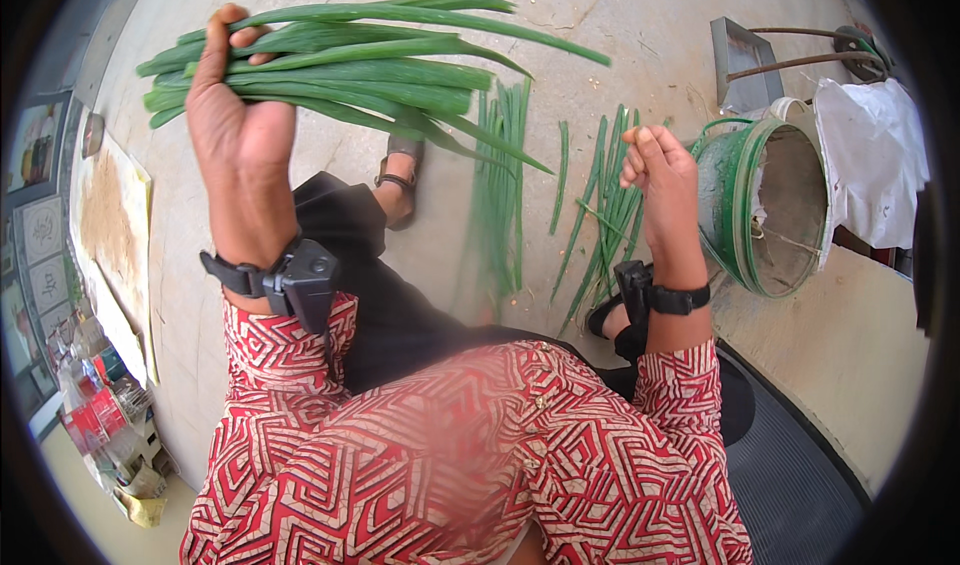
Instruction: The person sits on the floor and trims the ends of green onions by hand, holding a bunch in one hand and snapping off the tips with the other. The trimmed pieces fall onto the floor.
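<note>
My left hand (244, 107) is raised at the upper left, its fingers curled round a bunch of long green onion leaves (360, 77) that points right. On the floor at the centre lies a loose row of similar green leaves (504, 190), partly blurred. A single leaf piece (559, 179) lies to the right of that row, and a scattered pile of thinner green stalks (611, 212) lies further right. Above this pile is my right hand (660, 164), fingers curled in with thumb and fingertip together; whether something small is pinched there cannot be told.
A green bucket (739, 205) stands right of my right hand, with a white plastic bag (870, 160) beside it. Behind is a metal dustpan-like tray (742, 62). My sandalled foot (400, 182) is on the concrete floor. A soiled board (112, 212) and packed goods (105, 415) are at left.
</note>
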A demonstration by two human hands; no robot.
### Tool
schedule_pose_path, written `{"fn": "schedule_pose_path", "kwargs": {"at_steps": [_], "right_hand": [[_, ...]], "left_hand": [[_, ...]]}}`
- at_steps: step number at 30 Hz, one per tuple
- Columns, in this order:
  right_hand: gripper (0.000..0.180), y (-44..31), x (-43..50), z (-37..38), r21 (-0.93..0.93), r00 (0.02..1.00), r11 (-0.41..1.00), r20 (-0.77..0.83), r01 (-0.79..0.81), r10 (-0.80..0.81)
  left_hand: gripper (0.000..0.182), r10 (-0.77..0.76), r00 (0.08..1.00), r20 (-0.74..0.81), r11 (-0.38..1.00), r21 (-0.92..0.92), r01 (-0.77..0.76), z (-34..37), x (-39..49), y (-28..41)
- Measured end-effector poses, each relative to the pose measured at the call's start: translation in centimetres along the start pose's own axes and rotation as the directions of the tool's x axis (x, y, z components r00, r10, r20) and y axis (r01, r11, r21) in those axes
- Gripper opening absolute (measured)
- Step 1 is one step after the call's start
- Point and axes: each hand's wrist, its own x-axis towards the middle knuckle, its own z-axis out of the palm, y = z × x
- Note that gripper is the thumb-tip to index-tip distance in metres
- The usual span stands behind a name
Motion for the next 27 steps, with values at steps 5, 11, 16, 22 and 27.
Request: {"fn": "schedule_pose_path", "kwargs": {"at_steps": [5,11,16,22,27], "right_hand": [[0.021,4.2,3.0,-0.7,-0.054,0.980,0.980,-0.048,-0.194,0.191],[0.017,12.3,8.2,-2.1,-0.266,0.940,0.902,-0.081,-0.341,0.332],[0.015,20.8,9.2,-3.1,-0.353,0.872,0.804,-0.080,-0.478,0.484],[0.031,27.9,9.3,-2.8,-0.628,0.901,0.697,-0.014,-0.346,0.434],[0.053,28.0,6.9,0.5,-0.893,0.942,0.450,0.130,-0.023,0.308]], "left_hand": [[0.014,0.078,0.992,-0.102,0.972,0.231,-0.052,-0.4,-0.7,1.9],[0.028,0.068,0.988,-0.138,0.921,0.389,-0.010,1.2,-1.9,0.6],[0.024,-0.109,0.986,-0.123,0.917,0.371,0.147,1.9,-1.8,-0.7],[0.022,-0.185,0.950,-0.252,0.923,0.288,0.256,1.8,-2.0,-2.6],[0.020,-0.216,0.932,-0.290,0.911,0.282,0.299,1.9,-2.3,-3.3]]}}
